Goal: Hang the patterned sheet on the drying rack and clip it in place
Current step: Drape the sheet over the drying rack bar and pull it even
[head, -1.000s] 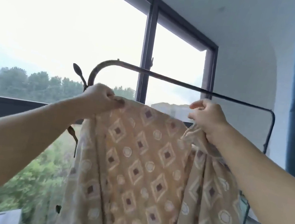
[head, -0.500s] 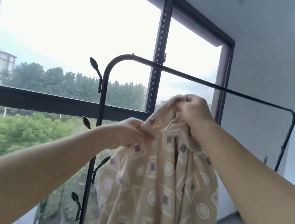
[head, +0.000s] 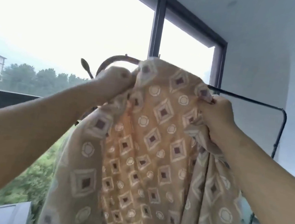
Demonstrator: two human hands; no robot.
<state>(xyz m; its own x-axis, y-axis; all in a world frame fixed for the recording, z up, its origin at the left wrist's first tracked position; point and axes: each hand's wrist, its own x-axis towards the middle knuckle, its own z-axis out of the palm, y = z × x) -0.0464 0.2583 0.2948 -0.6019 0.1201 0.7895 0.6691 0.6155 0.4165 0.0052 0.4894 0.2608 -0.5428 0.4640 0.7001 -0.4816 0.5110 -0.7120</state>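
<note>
The hands have risen and spread apart since half a second ago. The patterned sheet [head: 151, 140], then bunched below the bar, now fans out between them. The left hand [head: 115, 82], blurred, clenches the sheet's upper edge at its ten o'clock corner, just beside the curved end of the drying rack [head: 245, 100]. The right hand [head: 216, 114] grips a gathered fold at the sheet's two o'clock, just under the rack's top bar. The sheet's top edge hides the middle of that bar, and I cannot tell whether it lies over it. The rest hangs toward six o'clock. A window frame [head: 157, 26] stands behind at twelve o'clock.
</note>
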